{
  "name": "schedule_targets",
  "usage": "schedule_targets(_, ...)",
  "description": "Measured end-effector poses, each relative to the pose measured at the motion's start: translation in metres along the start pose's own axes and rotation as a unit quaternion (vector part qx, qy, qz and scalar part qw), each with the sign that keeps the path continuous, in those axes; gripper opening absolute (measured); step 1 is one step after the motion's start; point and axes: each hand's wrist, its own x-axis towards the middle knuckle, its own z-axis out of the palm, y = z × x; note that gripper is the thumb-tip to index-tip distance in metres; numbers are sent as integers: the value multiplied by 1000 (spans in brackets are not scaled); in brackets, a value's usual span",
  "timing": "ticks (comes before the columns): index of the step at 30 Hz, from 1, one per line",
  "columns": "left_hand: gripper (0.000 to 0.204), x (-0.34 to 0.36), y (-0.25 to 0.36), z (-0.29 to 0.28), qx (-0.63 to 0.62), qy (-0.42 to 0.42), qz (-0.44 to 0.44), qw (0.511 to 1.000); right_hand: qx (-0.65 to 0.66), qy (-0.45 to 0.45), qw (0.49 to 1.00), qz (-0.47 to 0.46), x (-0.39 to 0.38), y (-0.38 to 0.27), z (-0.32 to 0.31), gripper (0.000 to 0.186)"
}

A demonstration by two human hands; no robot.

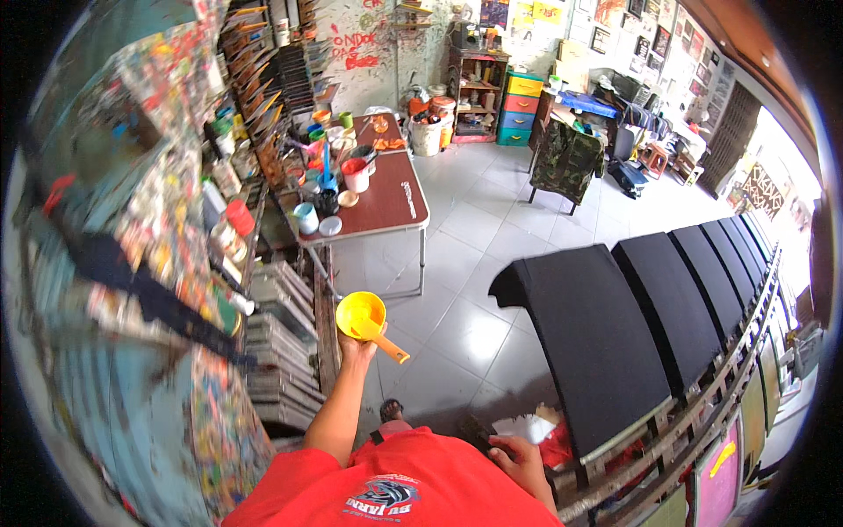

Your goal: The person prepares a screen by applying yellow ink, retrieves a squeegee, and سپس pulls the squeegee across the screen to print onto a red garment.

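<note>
In the head view, the left hand (pixel 358 345) holds from below a yellow cup (pixel 356 307) with an orange handle (pixel 392 348); the cup is on the near side of the red-brown table (pixel 391 193). The right hand (pixel 518 461), farther from the table, is curled; I cannot tell if it pinches the dark thing (pixel 474 433) beside it. Black panels (pixel 606 342) are to the right of the table.

the person's left hand (pixel 356 347) holds a yellow cup (pixel 354 309) with an orange handle (pixel 392 349). the right hand (pixel 522 460) is low, near a row of black panels (pixel 597 342). ahead stand a brown table (pixel 392 195) bearing tubs (pixel 356 179) and a cabinet (pixel 520 104) with 4 coloured drawers.
</note>
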Motion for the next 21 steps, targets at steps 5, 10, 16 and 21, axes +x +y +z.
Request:
schedule_targets(5,52,150,17,36,17,-21,-21,999,51,51,995,64,106,-5,5,22)
schedule_targets(10,55,286,34,54,-5,19,-31,999,127,75,983,113,239,-20,0,19)
schedule_targets(16,56,411,41,75,-31,63,23,997,24,12,995,93,423,-44,-40,19)
schedule_targets(21,53,518,56,22,-39,82,24,996,-49,-17,997,53,559,-72,-70,19)
